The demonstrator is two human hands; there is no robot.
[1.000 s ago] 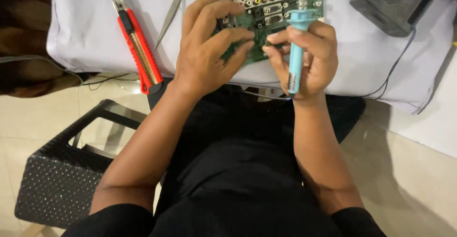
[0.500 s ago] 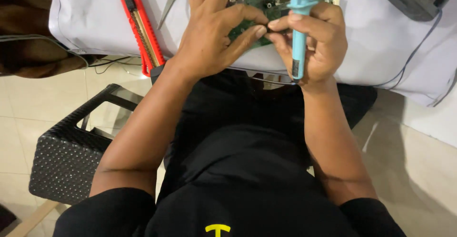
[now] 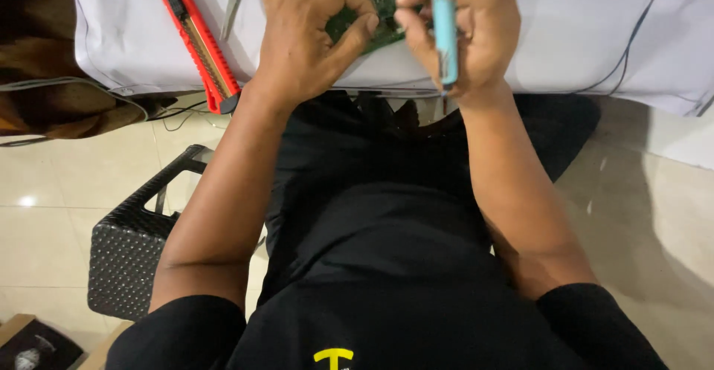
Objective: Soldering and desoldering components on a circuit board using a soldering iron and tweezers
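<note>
A green circuit board (image 3: pixel 372 5) lies at the near edge of a white-covered table (image 3: pixel 134 35), mostly cut off by the top of the frame. My left hand (image 3: pixel 309 31) grips its left side, thumb and forefinger curled around the board's edge. My right hand (image 3: pixel 465 31) is closed around a light-blue soldering iron (image 3: pixel 445 31), held upright with its handle end pointing down toward my lap. The iron's tip is out of view above the frame.
A red utility knife (image 3: pixel 199 39) lies on the cloth left of my left hand, with metal tweezers (image 3: pixel 234 2) beside it. A thin dark cable (image 3: pixel 632 43) runs across the cloth at right. A black woven stool (image 3: pixel 137 247) stands on the tiled floor at left.
The view has tilted down, so the board and both hands sit higher in frame and the board is mostly cut off. Both hands keep their grips.
</note>
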